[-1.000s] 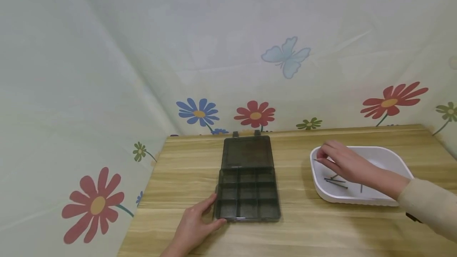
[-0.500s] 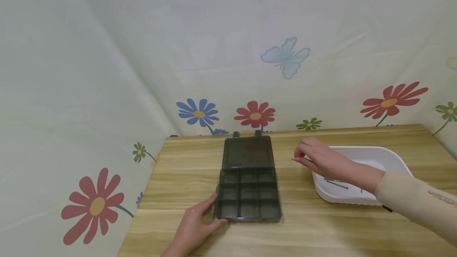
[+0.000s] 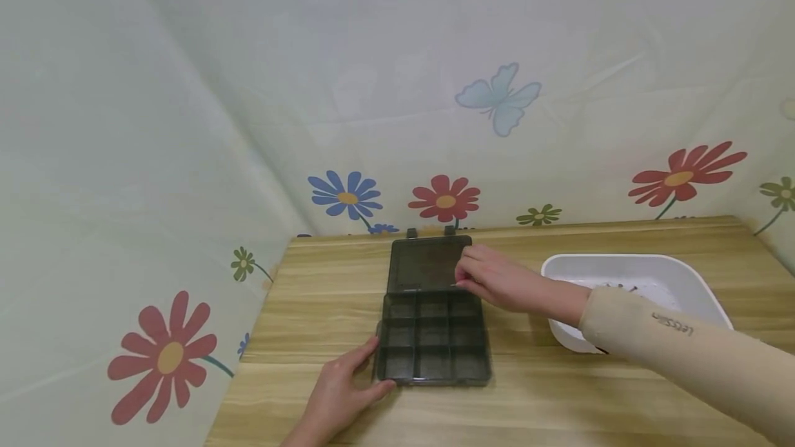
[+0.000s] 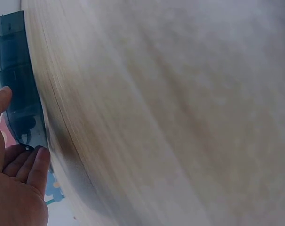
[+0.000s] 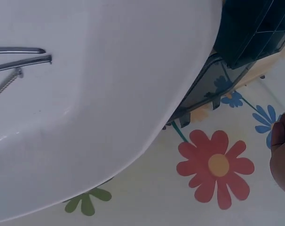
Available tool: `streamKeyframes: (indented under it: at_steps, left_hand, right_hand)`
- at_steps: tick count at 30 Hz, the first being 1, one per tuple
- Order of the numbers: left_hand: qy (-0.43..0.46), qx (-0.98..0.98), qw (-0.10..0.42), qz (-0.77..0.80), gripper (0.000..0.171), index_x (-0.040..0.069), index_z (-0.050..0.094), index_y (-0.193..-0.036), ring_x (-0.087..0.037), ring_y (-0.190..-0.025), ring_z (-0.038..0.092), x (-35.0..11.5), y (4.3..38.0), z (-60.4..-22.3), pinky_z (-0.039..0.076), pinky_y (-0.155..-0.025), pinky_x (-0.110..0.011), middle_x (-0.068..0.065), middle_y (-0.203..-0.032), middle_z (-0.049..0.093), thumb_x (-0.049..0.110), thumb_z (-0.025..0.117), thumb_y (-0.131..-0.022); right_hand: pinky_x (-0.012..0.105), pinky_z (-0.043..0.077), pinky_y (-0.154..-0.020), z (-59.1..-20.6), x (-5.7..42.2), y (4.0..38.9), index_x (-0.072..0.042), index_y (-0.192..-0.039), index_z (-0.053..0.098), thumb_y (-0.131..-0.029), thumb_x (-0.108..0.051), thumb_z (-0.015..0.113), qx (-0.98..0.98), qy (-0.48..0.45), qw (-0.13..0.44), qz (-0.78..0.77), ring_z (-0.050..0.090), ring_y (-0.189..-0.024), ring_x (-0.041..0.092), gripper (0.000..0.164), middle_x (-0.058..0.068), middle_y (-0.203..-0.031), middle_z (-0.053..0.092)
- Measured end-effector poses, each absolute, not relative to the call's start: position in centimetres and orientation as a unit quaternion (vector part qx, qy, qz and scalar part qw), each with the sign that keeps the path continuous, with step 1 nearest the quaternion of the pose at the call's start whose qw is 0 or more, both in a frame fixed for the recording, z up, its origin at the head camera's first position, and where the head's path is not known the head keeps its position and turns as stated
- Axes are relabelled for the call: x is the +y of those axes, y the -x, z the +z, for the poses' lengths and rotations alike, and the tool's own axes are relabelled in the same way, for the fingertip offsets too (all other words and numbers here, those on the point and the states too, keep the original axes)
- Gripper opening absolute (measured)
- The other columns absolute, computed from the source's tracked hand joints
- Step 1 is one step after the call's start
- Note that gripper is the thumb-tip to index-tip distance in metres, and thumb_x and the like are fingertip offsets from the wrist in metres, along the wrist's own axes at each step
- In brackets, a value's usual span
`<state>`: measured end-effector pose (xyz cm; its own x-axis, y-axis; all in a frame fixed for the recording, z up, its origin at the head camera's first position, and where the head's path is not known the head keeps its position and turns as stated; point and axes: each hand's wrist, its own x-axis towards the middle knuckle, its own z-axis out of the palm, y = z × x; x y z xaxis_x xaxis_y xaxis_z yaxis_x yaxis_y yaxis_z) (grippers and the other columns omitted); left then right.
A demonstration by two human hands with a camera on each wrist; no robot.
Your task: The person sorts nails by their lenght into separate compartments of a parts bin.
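A dark see-through compartment box (image 3: 431, 347) lies on the table, its lid (image 3: 419, 264) laid back toward the wall. My left hand (image 3: 338, 385) grips the near left corner, thumb at the front edge, fingers along the side; the left wrist view shows the fingers curled at the box (image 4: 20, 89). Above the lid's right part, my right hand (image 3: 493, 278) pinches a small thin nail-like piece (image 3: 457, 285), mostly hidden by the fingers. In the right wrist view only part of the right hand (image 5: 283, 160) shows, at the edge.
To the right stands a white tray (image 3: 677, 261), partly covered by the right sleeve (image 3: 671, 336). Inside it, the right wrist view shows nails (image 5: 27, 63) and a threaded screw (image 5: 6, 84). A flower-printed sheet (image 3: 373, 88) hangs behind the wooden table (image 3: 522, 392).
My right hand has moved left from over the white tray to over the box's lid, carrying the small thin piece. The left hand has stayed at the box's corner.
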<state>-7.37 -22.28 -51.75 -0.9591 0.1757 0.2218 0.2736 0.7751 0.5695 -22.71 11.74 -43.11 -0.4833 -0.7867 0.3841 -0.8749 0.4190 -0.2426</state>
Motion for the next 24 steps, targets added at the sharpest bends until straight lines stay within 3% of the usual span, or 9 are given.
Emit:
streamKeyframes:
  at_steps: [24]
  left_hand:
    - [0.118, -0.941, 0.072, -0.309, 0.075, 0.004, 0.069, -0.142, -0.022, -0.110, 0.077, -22.3, 7.4, -51.4, 0.062, -0.099, -0.045, -0.011, -0.137, 0.072, 0.044, 0.093, -0.083]
  right_hand:
    - [0.034, 0.051, -0.088, -45.7, 1.7, 24.8, -0.013, -0.095, 0.067, -0.104, -0.018, 0.073, -0.819, -0.543, 0.097, 0.162, 0.054, -0.092, 0.020, 0.012, -0.001, -0.091, 0.058]
